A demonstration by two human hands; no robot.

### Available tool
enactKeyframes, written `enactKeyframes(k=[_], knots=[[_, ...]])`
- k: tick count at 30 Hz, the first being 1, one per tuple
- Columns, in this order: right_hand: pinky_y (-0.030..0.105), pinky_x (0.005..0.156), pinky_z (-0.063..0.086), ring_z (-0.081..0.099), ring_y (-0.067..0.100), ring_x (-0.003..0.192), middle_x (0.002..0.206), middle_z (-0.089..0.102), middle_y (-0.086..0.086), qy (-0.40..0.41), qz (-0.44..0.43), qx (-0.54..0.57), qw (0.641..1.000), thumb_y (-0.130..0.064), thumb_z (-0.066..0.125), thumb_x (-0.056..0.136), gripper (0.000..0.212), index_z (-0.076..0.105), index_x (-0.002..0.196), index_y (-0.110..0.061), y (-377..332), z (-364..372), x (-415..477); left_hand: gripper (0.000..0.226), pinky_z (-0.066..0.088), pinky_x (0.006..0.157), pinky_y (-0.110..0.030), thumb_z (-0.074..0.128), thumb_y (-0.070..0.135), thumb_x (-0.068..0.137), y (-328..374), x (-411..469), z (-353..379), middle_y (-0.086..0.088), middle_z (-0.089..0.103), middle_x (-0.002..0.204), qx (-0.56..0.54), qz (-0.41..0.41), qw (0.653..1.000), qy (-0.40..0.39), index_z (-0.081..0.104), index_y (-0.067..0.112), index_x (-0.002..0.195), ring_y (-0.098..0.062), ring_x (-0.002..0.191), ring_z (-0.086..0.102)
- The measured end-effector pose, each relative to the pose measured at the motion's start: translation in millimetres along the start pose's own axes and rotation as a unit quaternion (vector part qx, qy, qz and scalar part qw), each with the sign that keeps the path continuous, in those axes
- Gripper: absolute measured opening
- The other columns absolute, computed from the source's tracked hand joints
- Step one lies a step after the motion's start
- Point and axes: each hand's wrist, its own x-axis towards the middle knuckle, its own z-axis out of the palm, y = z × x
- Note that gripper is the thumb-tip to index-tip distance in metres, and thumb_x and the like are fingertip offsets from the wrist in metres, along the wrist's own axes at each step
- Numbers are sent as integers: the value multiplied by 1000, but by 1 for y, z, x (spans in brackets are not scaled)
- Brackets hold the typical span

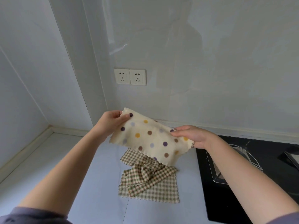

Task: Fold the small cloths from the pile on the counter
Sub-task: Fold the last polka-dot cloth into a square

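Head view: left hand (111, 122) pinches the far left corner of a cream dotted cloth (150, 139), thumb on top and fingers curled underneath. Right hand (194, 136) pinches the cloth's right edge, thumb and fingers pressed together on the fabric. The cloth is in the air above the counter (72, 175), stretched between both hands, dots in purple, brown, yellow and lilac. Its lower zigzag edge hangs over the pile of checked cloths (148, 180): one lies flat, others are crumpled on top. The pile sits on the counter just left of a black cooktop (234, 199). Double wall socket (129, 76) on the wall behind.
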Motion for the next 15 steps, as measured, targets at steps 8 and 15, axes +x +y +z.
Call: enactKeyframes(k=[8, 15], knots=[[42, 103, 47, 60, 24, 120, 129, 64, 6, -182, 18, -115, 976, -46, 67, 78, 60, 57, 129, -16, -5, 15, -7, 22, 44, 46, -20, 57, 24, 97, 20, -3, 3, 4, 61, 61, 57, 61, 988, -129, 63, 13, 78, -8, 48, 52], [33, 84, 56, 69, 23, 102, 113, 70, 12, -222, -66, 74, 970, -25, 83, 73, 47, 68, 113, -7, 4, 39, -4, 49, 51, 56, -26, 43, 51, 97, -4, 9, 21, -8, 70, 78, -199, -134, 965, -108, 66, 8, 101, -17, 61, 64]])
